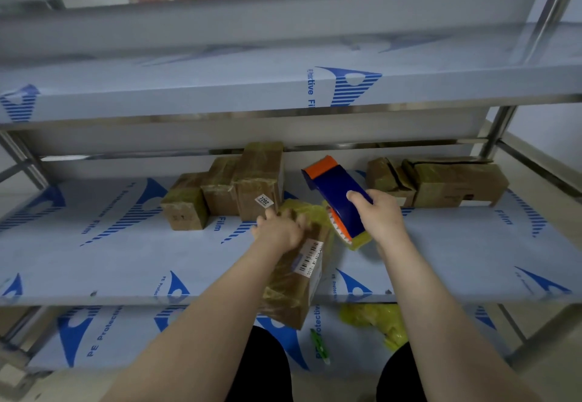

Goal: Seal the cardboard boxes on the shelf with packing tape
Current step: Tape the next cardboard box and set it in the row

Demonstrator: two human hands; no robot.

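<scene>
Box taping station, middle shelf, front edge.
Left hand grips the far end of the cardboard box, which overhangs the shelf edge; right hand is clenched round the blue tape dispenser, just beside that box.

Both forearms bare, uncovered right down to the frame bottom. Left hand and right hand bare too, both past the shelf edge. Below that edge: plain black trousers, two rounded knees.
</scene>
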